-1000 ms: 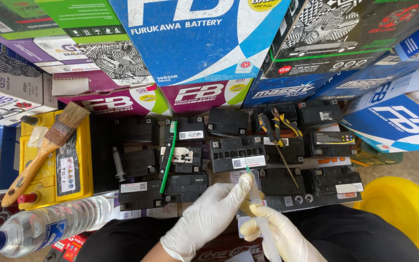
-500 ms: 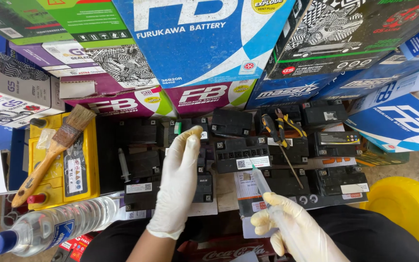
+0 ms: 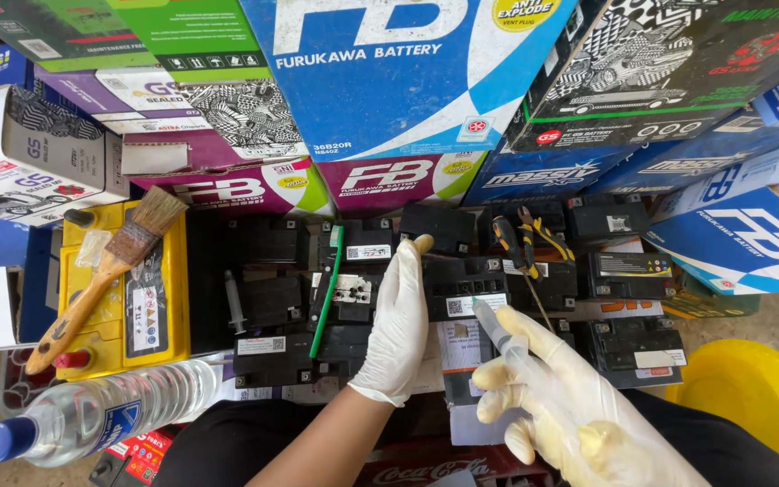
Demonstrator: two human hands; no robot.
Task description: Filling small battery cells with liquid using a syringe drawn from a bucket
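Since half a second ago my left hand (image 3: 400, 329) has slid off the green strip (image 3: 325, 290), which shows again at its nine o'clock, and now lies flat with fingers stretched and gripping nothing, the tips touching the black battery (image 3: 463, 287) in the middle of the pile, so I judge this is the battery I'm steadying to work on. My right hand (image 3: 563, 397) has lifted slightly, its fingers wrapped around the clear syringe (image 3: 496, 326), whose tip points toward eleven o'clock just over that battery's white label; the battery is boxy and matte, with a row of small ports along its top.
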